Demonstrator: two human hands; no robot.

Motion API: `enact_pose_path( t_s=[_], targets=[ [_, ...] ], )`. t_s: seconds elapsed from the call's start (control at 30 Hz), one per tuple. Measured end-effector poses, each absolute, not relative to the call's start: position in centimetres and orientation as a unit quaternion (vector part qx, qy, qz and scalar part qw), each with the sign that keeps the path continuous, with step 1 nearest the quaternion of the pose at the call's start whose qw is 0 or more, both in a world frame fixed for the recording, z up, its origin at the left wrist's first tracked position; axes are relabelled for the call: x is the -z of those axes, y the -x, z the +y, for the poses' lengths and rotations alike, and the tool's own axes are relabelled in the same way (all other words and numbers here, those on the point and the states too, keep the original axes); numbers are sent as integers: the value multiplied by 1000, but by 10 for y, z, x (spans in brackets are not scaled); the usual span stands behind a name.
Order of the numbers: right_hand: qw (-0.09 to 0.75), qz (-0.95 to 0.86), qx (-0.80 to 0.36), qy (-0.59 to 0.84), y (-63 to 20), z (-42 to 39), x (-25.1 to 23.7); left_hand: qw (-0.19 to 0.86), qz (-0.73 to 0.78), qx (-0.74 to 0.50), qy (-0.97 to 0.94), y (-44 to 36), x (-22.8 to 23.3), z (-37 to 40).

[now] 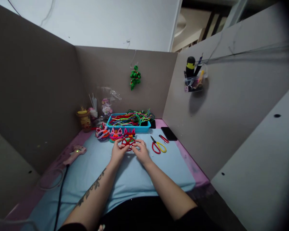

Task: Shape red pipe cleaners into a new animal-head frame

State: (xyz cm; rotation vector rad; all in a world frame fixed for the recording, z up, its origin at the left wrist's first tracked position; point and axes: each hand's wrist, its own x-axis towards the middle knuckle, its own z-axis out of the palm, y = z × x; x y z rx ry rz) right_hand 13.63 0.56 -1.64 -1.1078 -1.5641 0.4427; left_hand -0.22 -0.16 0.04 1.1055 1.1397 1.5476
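My left hand and my right hand meet over the light blue cloth and together pinch a small red pipe-cleaner shape bent into loops. Both hands grip its edges with the fingertips, left on its left side, right on its right side. Just behind the hands stand three finished pipe-cleaner figures with pink ears. A blue tray full of several coloured pipe cleaners sits beyond them.
Red and yellow scissors lie right of my hands, with a black phone behind them. A pink glue gun with a black cord lies at left. Grey partition walls enclose the desk; a green ornament hangs on the back wall.
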Motion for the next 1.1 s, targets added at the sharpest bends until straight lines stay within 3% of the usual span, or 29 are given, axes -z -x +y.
enact_pose_path(
  t_s=[0.13,0.33,0.77,1.1],
  targets=[
    [568,-646,-139,491,-133,2,15,442,462,-618,-457,1,1,-2],
    [572,-649,-215,453,-126,-1,19,455,470,-608,-451,0,-3,-4],
    [571,-688,-186,408,-127,-7,12,511,460,-608,-397,2,0,-1],
    [551,-718,-166,391,-130,-5,14,473,458,-620,-426,1,2,0]
  ],
)
